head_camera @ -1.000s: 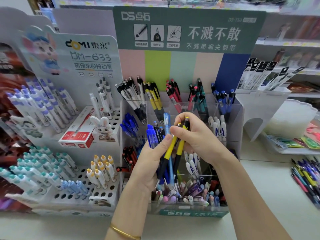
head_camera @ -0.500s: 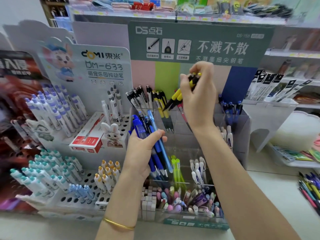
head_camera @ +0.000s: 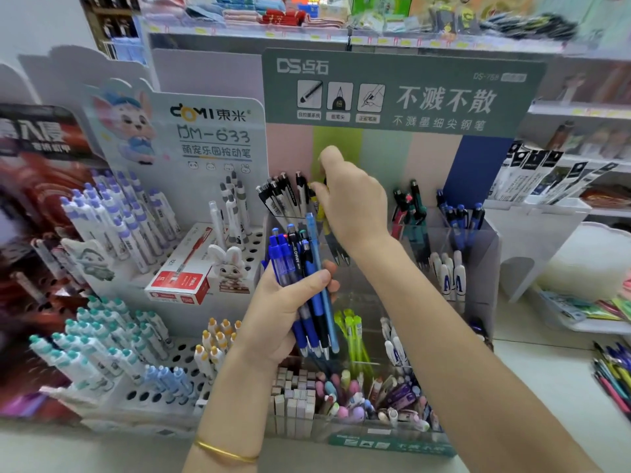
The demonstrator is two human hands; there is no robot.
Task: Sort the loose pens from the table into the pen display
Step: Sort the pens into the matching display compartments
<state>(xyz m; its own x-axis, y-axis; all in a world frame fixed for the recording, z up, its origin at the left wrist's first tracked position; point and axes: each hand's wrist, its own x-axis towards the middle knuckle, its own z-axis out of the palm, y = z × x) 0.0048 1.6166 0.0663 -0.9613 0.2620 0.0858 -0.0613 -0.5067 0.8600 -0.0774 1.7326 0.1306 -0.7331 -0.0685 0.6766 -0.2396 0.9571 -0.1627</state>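
L hand [head_camera: 283,312] clenches a bundle of blue pens [head_camera: 307,285], tips down, caps up, held in front of the display [head_camera: 375,151], low and left of centre. Thumb lies across the barrels; one pale-blue pen sticks up above the rest. Gold bangle [head_camera: 225,452] on that wrist.

R hand [head_camera: 351,206] is up at the display's top row, over the 2nd slot from the left, back of hand to camera, fingers curled. Fingertips [head_camera: 317,191] touch the tops of yellow pens [head_camera: 321,213] standing in that slot; dark tips show below the wrist thru the clear wall. Can't tell if it pinches them or only rests on them.

Top row, L to R: black pens [head_camera: 283,196], the yellow ones, red/green pens [head_camera: 409,206], navy pens [head_camera: 461,216]. Lower tiers: white pens [head_camera: 447,271], neon-green pens [head_camera: 351,329], mixed pastel stock at the bottom front.

More loose pens [head_camera: 614,377] lie on the table [head_camera: 546,387] at far right, well apart from both hands. Beside the display on the left, a white rack [head_camera: 218,131] w/ a red box [head_camera: 184,271].
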